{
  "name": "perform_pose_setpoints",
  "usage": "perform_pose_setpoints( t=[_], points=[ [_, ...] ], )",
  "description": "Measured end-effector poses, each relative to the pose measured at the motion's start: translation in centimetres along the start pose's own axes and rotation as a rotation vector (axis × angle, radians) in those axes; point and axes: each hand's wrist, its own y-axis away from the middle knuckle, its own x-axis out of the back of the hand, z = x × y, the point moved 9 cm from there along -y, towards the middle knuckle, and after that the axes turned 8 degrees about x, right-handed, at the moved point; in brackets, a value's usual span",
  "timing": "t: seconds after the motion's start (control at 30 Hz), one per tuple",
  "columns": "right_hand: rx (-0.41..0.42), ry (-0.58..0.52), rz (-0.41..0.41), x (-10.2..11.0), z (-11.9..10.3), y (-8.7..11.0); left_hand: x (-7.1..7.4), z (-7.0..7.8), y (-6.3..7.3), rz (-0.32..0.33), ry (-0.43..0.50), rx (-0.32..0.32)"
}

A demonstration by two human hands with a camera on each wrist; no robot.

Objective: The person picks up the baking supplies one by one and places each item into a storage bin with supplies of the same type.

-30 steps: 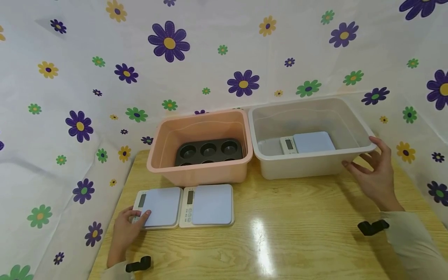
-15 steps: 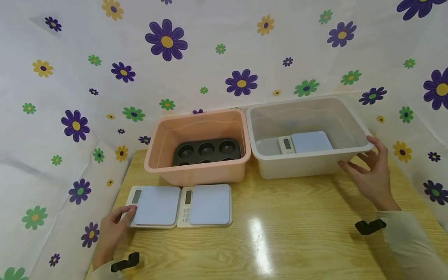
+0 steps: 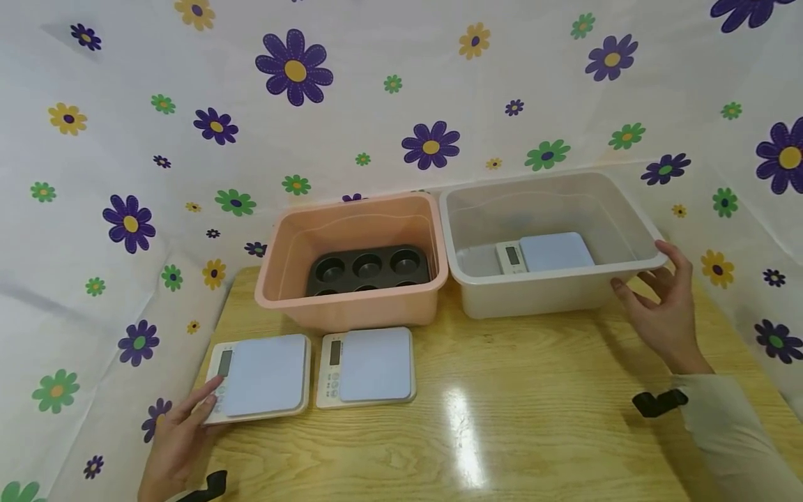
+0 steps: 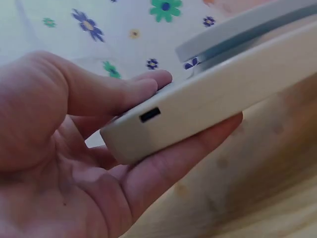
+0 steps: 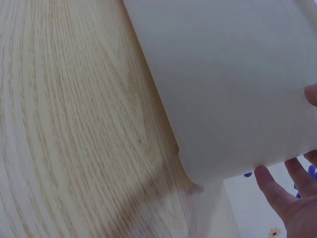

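My left hand point(image 3: 174, 446) grips the left edge of a white kitchen scale point(image 3: 266, 374) with a pale blue top. In the left wrist view the scale's side point(image 4: 223, 91) shows a small dark slot, with the thumb above and fingers underneath; it looks tilted and raised off the table. Another kitchen scale point(image 3: 376, 364) lies flat just to its right. At the right, my right hand point(image 3: 670, 314) holds the front right corner of a light grey bin point(image 3: 539, 298), thumb at the front wall and fingers along the side. A third scale point(image 3: 557, 252) lies inside that bin.
Beside the grey bin stands a pink bin point(image 3: 357, 313) containing a dark muffin tin point(image 3: 383, 277). Both bins are at the back of the wooden table point(image 3: 539, 411), against a flower-patterned white sheet point(image 3: 351, 125). A bright reflection lies on the tabletop.
The left scale has moved left and a little nearer, opening a gap to its neighbour. My left hand shifted to its edge and took hold. The right hand stays at the bin corner.
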Motion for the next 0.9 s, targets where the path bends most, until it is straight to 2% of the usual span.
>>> perform_pose_setpoints(
  t=[0.2, 0.4, 0.5, 0.67, 0.8, 0.9],
  points=[
    [-0.007, -0.028, 0.016, 0.1, 0.1, 0.1, -0.1, 2.5, 1.5, -0.059, 0.106, -0.193],
    [-0.01, -0.032, 0.003, -0.1, 0.2, 0.0, -1.3, 4.3, 2.6, -0.171, 0.2, -0.326],
    [-0.012, -0.019, -0.004, -0.2, 0.4, 0.0, -1.9, 4.8, 2.9, -0.231, 0.254, -0.348],
    [0.003, -0.036, -0.009, -0.2, 0.6, 0.0, -3.0, 5.8, 3.6, -0.295, 0.311, -0.382],
    [0.012, -0.054, -0.013, -0.2, 0.6, -0.2, -4.1, 6.9, 4.0, -0.27, 0.258, -0.384],
    [0.006, -0.038, -0.011, -0.1, 0.7, -0.2, -5.1, 7.8, 3.9, -0.221, 0.177, -0.376]
  ],
)
